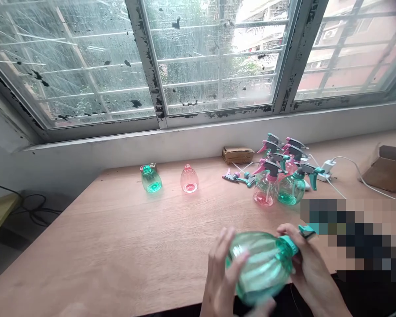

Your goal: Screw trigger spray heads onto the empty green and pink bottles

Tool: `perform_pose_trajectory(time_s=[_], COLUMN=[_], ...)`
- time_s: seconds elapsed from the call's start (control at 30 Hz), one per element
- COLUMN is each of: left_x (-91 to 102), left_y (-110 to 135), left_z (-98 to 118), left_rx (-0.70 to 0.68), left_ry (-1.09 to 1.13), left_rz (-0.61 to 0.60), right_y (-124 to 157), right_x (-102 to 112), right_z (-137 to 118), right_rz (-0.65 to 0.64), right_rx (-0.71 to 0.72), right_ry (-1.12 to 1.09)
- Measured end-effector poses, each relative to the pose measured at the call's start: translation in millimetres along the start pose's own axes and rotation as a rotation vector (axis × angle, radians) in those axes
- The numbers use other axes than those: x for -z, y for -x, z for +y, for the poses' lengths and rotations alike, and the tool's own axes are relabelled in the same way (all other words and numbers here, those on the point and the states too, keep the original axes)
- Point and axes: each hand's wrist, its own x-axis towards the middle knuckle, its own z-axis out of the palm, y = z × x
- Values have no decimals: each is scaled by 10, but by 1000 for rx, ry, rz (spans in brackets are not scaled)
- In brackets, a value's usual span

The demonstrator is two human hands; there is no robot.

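Note:
A clear green spray bottle (264,264) lies on its side between my hands, low at the table's near edge. My left hand (221,277) wraps round its round body. My right hand (308,268) is closed round the teal collar and sprayer head at its neck. Further back stands a group of several assembled pink and green spray bottles (279,176). Two headless bottles stand apart near the wall: a green one (151,178) and a pink one (189,178).
Loose sprayer heads (238,177) lie beside the bottle group. A small cardboard box (238,154) sits by the wall, an open carton (387,167) at the far right, with a white power strip and cable (326,169) between. The wooden table (119,237) stands under a grimy window.

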Motion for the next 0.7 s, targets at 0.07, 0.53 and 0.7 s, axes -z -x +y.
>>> perform_pose_trajectory(time_s=[0.07,0.53,0.7], left_x=[-114,-445,-493], left_y=[73,356,424], left_z=[-215,-522,-541], left_rx=[187,656,585], left_ry=[-16,93,44], left_rz=[-75,-268,-277], right_y=[-45,-760,-1087], right_x=[80,603,607], right_z=[-114,-1132,-1103], right_rz=[160,502,549], right_rx=[275,657,1049], right_ry=[66,1200,1404])
